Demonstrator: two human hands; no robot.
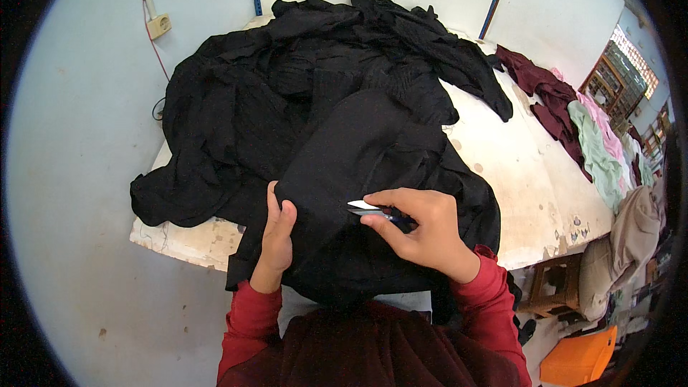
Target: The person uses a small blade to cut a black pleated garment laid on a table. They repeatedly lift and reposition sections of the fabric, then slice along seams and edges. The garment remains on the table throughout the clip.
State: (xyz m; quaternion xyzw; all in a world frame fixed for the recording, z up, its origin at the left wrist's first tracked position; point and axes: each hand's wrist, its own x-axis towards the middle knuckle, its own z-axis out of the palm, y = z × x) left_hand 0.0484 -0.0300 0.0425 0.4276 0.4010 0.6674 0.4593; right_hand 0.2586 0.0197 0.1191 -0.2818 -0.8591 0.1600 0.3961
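1. In the head view, a pair of small thread snips with pale metal blades and a dark handle [366, 209] is held in the right hand [428, 228]; it is gripped between the thumb and the curled fingers, and the blades are parted and pointed leftward.
2. The tips of the thread snips are placed over a smooth panel of matte black woven cloth [331, 161], near its lower middle; whether the fabric is touched by them cannot be told.
3. The left edge of the black cloth is met by the left hand [276, 238], which is turned upright with thumb and fingers slightly apart; whether the edge is pinched cannot be told, since part of the hand is hidden.
4. Both forearms are covered by red fabric sleeves [487, 308], brought in from the lower edge.
5. The black cloth is heaped in loose folds across a worn, cream-coloured surface [494, 172], and its near side is draped over the front edge.
6. Farther right on the surface, dark maroon cloth [548, 104], pale green cloth [598, 154] and pink cloth [605, 125] are laid together, well apart from the hands.
7. Below, at the right, a bright orange plastic container [579, 360] is seen near a brown stool [555, 283].
8. A cream wall socket [159, 26] is mounted on the pale wall [79, 136] at the left.
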